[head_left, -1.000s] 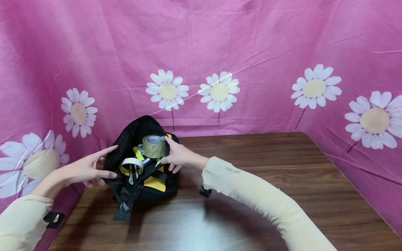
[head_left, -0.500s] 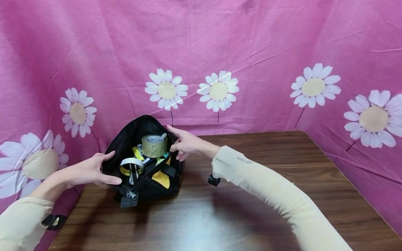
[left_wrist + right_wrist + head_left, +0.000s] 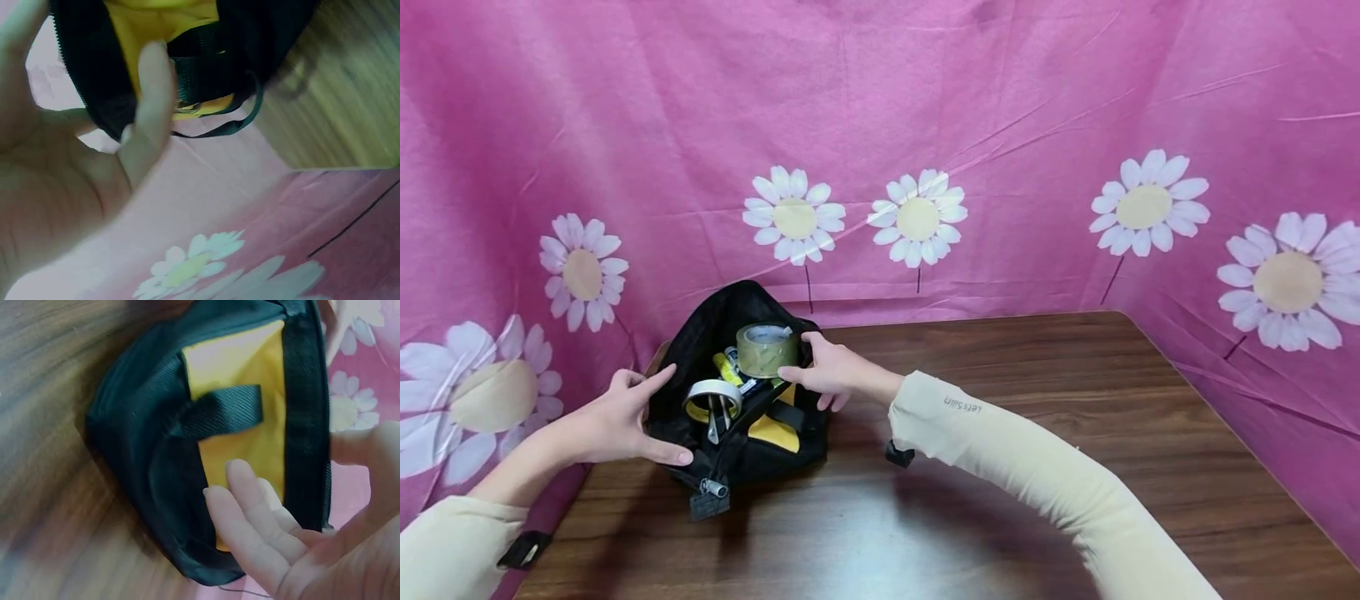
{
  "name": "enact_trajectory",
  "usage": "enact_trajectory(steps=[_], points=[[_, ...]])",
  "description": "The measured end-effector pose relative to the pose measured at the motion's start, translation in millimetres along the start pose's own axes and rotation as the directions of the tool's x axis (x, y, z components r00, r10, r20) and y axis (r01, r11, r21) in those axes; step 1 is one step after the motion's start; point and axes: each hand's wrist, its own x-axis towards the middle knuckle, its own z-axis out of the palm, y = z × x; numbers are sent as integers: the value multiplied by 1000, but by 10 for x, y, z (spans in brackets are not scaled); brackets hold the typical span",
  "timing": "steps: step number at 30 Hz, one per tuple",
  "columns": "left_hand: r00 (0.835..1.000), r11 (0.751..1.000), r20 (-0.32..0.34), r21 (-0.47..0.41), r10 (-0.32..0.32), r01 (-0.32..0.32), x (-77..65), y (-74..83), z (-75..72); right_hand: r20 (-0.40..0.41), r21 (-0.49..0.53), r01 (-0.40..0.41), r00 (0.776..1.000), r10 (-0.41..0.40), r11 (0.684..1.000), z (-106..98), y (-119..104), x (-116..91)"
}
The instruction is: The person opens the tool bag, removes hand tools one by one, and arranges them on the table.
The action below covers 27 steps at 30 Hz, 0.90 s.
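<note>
A black and yellow zippered bag (image 3: 805, 437) stands on the table with its mouth gaping. Inside sit a clear tape roll (image 3: 763, 354), a white-rimmed tape roll (image 3: 694, 408) with scissor-like metal handles (image 3: 717, 425) through it, and a yellow item (image 3: 727, 367). My left hand (image 3: 613, 425) holds the bag's left edge, thumb near the zipper end and other fingers partly hidden behind the cloth. On the opposite side my right hand (image 3: 831, 371) grips the rim, thumb at the mouth beside the clear tape, fingers on the outer yellow panel (image 3: 237, 369).
The brown wooden table (image 3: 1000, 433) extends to the right of the bag. A pink cloth (image 3: 880, 100) printed with daisies hangs behind and at both sides. A dark zipper tab (image 3: 709, 504) hangs from the bag's front corner.
The right hand moved outward along the rim, then back in toward the clear tape. The left hand has spread its fingers a little. The bag's front has tilted slightly and its zipper tab shifted.
</note>
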Motion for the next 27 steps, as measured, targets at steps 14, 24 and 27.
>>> enact_trajectory(steps=[14,24,27], points=[[956,873,267,-429,-123,233,27,21,27,43,121,4,999,-10,993,13,-119,32],[969,906,118,-344,-219,247,-54,-16,70,52,231,94,993,-109,969,-49,124,-56],[963,882,128,-388,-236,268,-83,-39,97,36,287,110,991,-125,952,11,251,-62]])
